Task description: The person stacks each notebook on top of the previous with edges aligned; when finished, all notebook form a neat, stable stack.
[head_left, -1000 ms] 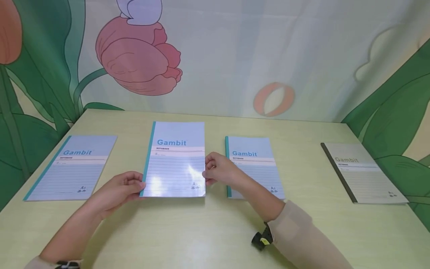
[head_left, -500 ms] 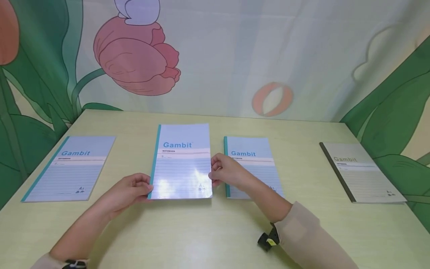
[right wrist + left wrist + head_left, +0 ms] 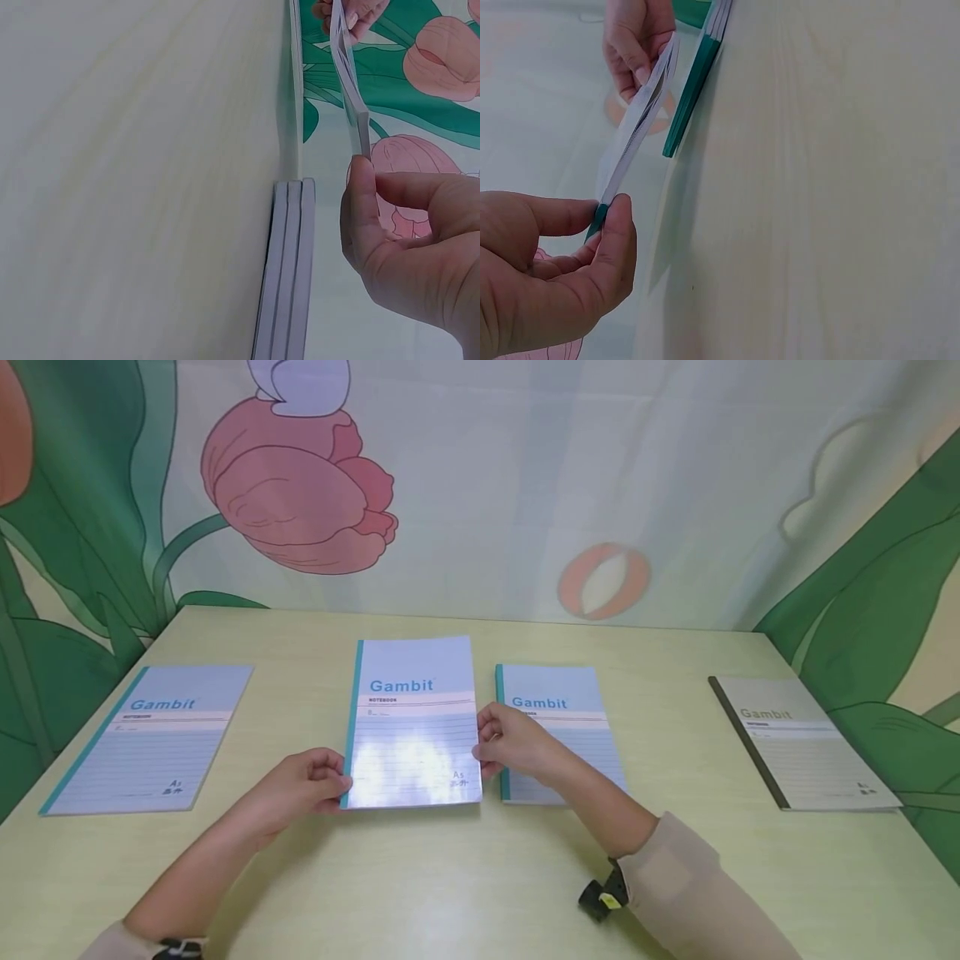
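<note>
A light blue Gambit notebook (image 3: 414,727) with a teal spine hangs above the table, cover up, held between both hands. My left hand (image 3: 296,793) pinches its lower spine edge between thumb and fingers. At the opposite edge, my right hand (image 3: 517,739) pinches the page side. The right wrist view shows the notebook's underside sheets slightly parted (image 3: 345,67). Just to the right lies a stack of matching notebooks (image 3: 551,689), partly covered by the right hand and forearm. Three page blocks show in that stack (image 3: 289,262) from the right wrist.
Another blue notebook (image 3: 161,735) lies flat at the table's left. A grey notebook (image 3: 806,747) with a dark spine lies at the right. Behind the table (image 3: 420,877) hangs a curtain (image 3: 480,485) printed with flowers and leaves.
Both hands have carried the held notebook to the right, closer to the stack, and slightly toward the person. The other notebooks stay where they were; the head view has shifted slightly.
</note>
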### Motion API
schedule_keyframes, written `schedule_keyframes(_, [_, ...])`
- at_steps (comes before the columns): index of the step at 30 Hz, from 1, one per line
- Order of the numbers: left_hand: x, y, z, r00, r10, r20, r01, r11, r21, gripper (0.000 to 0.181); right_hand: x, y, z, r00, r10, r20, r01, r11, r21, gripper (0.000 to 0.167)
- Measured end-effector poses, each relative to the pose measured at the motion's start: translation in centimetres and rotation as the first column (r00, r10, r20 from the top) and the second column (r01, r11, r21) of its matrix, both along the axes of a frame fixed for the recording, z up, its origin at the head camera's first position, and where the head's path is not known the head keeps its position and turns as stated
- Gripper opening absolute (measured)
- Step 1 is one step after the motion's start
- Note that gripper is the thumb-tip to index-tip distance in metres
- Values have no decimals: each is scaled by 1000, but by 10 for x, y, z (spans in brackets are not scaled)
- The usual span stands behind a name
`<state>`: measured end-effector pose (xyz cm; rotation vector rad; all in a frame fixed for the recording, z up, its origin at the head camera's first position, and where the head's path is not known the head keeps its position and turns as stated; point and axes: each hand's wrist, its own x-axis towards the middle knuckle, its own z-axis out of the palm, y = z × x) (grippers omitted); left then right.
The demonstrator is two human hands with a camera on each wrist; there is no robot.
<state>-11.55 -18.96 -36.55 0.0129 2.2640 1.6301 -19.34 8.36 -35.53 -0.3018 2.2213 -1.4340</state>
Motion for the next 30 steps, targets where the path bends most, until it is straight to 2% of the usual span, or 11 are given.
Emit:
schedule_keyframes(15, [-5,13,-1,1000,-8,-8,8,1000,-2,19,-2,12,0,1000,-6,-18,7,999,35,26])
schedule_keyframes(23, [-6,22,1,999,27,-31,-27,1000,-5,18,-3,21,1,1000,0,-28,1,999,38,25])
schedule_keyframes(30, [-7,29,-2,999,42,-30,-42,999,4,19,-3,28,1,1000,-3,-29,4,999,42,24])
